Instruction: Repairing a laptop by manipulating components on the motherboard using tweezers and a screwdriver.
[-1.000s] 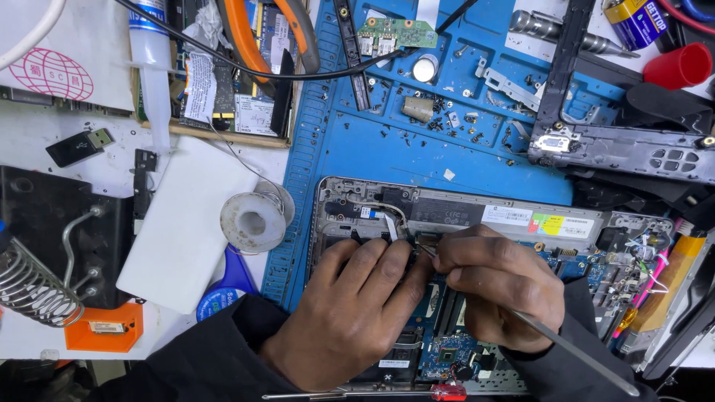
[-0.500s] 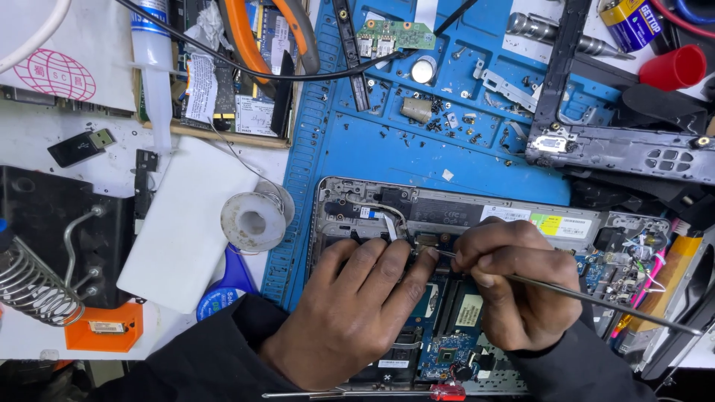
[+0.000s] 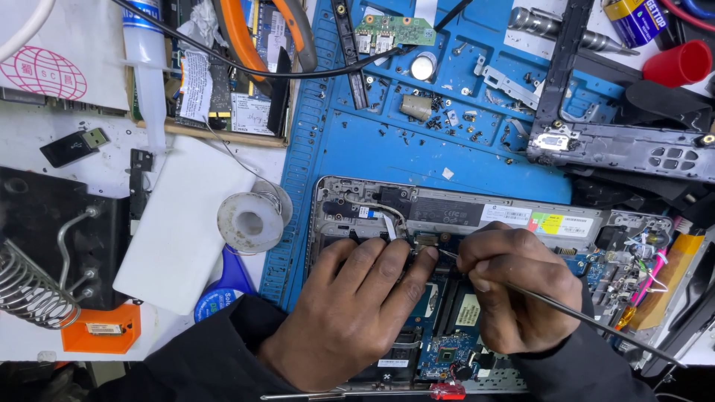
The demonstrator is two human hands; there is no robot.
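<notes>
- The opened laptop chassis point(image 3: 447, 216) lies on a blue work mat point(image 3: 417, 149), its circuit board point(image 3: 447, 350) bare and facing up, close to the person.
- The left hand point(image 3: 350, 313) rests flat on the board, its 4 visible fingers point(image 3: 372, 260) stretched out side by side and pointing toward the far edge; the fingertips press down just beside a small metal connector point(image 3: 426, 240). This hand grips nothing.
- The right hand point(image 3: 514, 290) is curled tight around a thin metal probe point(image 3: 566, 309), fingers bunched together on its shaft.
- The probe's tip comes out between the 2 hands and touches the board right at the connector, just beside the left fingertips; its long tail slants off toward the lower right edge.
- A flat white ribbon cable point(image 3: 387, 219) curves across the chassis just beyond the left fingertips.
- A solder spool point(image 3: 249, 221) sits left of the chassis, next to a white pad point(image 3: 179, 223).
- Loose screws and a small green board point(image 3: 395, 31) lie farther up the mat, well apart from both hands.
- A red-handled screwdriver point(image 3: 447, 390) lies along the near edge, below the wrists.
</notes>
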